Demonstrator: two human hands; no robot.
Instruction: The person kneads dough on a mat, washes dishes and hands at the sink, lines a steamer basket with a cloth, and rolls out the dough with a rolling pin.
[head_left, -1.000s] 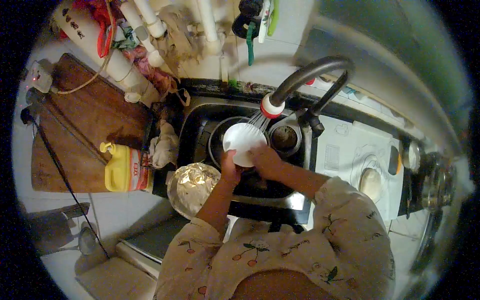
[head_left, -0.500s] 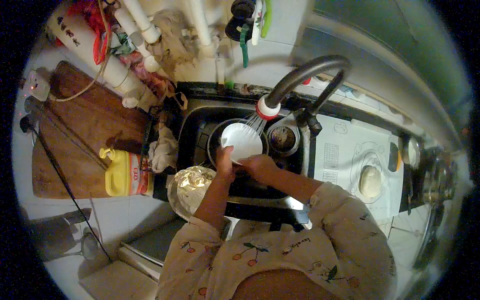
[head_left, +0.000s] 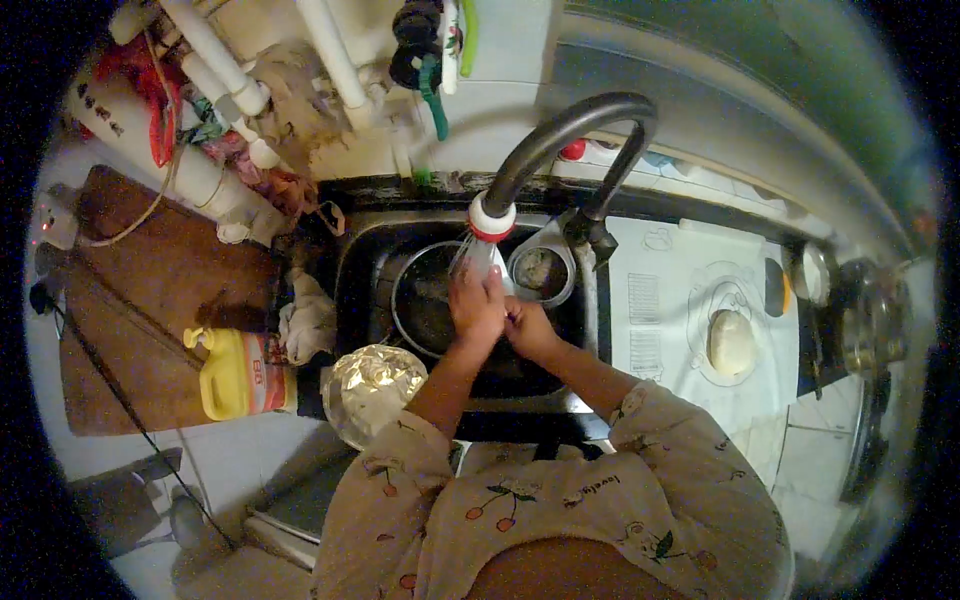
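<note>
My left hand [head_left: 478,305] is under the tap's spray, its fingers stretched out and lying flat over a white fluted bowl [head_left: 504,264]. Most of the bowl is hidden behind that hand; only a narrow white strip shows, so it appears tilted on edge. My right hand [head_left: 532,330] is closed at the bowl's lower right edge. From the spray head [head_left: 491,220] of the dark curved tap [head_left: 560,125], water runs onto the left hand. Below the hands, a large round glass-like bowl [head_left: 398,300] lies in the black sink [head_left: 365,245], beside a small round metal container [head_left: 543,272].
A foil-covered round dish [head_left: 375,385] sits at the sink's front left corner. A yellow jug [head_left: 228,375] and a rag [head_left: 306,325] are further left. On the right, a dough lump [head_left: 733,342] lies on a printed white mat [head_left: 645,300], with an orange-edged dark scraper [head_left: 777,288] nearby.
My left hand has turned and moved up over the bowl, into the spray. The bowl has tilted from face-up view to nearly edge-on. The whole view has shifted slightly.
</note>
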